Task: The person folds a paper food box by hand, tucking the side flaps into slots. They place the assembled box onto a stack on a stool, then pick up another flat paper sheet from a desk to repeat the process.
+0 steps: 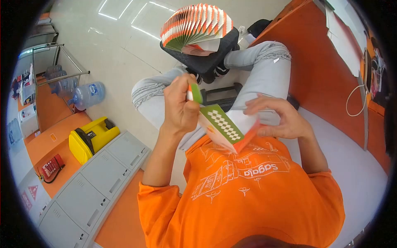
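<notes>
A small paper food box (223,125), green with white diamonds and red-orange side panels, is partly folded in front of my chest. My left hand (180,103) is closed on its left end, with a green flap sticking out above the thumb. At the box's right side is my right hand (285,118), slightly smeared by motion. Its fingers and thumb are spread apart beside the red panel; whether they touch it I cannot make out. Beyond my knees, a fanned stack of similar flat paper boxes (197,27) lies on a black stool (231,40).
Grey lockers (89,194) run along the left, near a yellow bin (93,138) and a red fire extinguisher (51,166). A large water bottle (89,95) lies on the tiled floor (124,53). To the right stands an orange-red desk panel (314,66).
</notes>
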### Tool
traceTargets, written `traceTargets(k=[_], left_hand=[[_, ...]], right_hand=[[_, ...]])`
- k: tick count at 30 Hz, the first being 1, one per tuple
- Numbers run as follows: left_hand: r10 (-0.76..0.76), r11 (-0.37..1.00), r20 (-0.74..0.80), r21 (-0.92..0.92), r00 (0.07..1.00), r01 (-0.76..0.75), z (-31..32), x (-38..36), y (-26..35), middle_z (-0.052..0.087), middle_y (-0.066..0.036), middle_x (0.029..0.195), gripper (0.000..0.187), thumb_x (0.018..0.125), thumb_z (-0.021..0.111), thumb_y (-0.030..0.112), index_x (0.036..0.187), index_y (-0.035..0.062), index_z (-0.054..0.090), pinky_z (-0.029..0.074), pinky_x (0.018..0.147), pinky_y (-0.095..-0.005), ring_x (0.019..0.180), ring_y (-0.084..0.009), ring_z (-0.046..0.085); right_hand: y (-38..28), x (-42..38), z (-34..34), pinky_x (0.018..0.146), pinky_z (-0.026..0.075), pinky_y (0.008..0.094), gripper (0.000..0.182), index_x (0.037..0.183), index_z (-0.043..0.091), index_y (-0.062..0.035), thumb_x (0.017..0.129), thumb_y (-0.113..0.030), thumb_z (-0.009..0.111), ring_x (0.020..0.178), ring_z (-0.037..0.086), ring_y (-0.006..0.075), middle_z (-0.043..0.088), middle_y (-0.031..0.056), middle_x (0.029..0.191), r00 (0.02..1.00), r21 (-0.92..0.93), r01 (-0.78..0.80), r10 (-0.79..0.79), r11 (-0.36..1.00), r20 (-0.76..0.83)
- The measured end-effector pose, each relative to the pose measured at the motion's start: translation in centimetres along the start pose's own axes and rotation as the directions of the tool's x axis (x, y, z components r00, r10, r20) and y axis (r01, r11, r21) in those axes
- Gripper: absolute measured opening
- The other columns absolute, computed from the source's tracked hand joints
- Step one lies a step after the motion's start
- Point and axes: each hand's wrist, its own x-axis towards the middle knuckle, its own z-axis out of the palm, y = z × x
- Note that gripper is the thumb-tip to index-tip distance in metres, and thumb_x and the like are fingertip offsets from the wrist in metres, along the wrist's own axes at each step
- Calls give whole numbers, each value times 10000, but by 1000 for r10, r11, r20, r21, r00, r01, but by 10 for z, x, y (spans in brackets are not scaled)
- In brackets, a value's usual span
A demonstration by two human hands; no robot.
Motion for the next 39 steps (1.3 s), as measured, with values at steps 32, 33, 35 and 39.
traceTargets(k=[32,33,35,39], left_hand=[[-380,905,267,303,886,297,12,-17,78,644,-158,819,126,983,623,29,1024,-62,700,471,604,-325,671,-261,617],[-397,898,286,318,872,304,12,-18,78,648,-156,821,133,974,627,19,1041,-63,708,471,601,-320,671,-252,618],[-419,893,266,292,868,342,15,-19,81,653,-152,819,138,962,637,10,1049,-63,716,480,607,-313,673,-238,620],[-403,902,290,284,868,324,13,-18,84,669,-136,803,161,928,671,-7,1066,-51,742,512,633,-296,685,-202,637]], right_hand=[[10,23,60,702,556,335,246,978,668,33,758,56,776,798,666,274,644,141,924,761,-532,389,-588,752,-274],[12,23,60,697,552,323,263,996,672,45,758,58,785,806,665,272,645,151,933,699,-573,434,-661,695,-273],[14,23,61,693,546,316,271,1016,672,56,773,50,793,817,662,267,643,155,950,679,-563,471,-686,680,-260],[16,12,74,695,534,307,268,1071,671,69,832,27,786,849,649,252,628,149,1000,789,-408,280,-451,869,-418]])
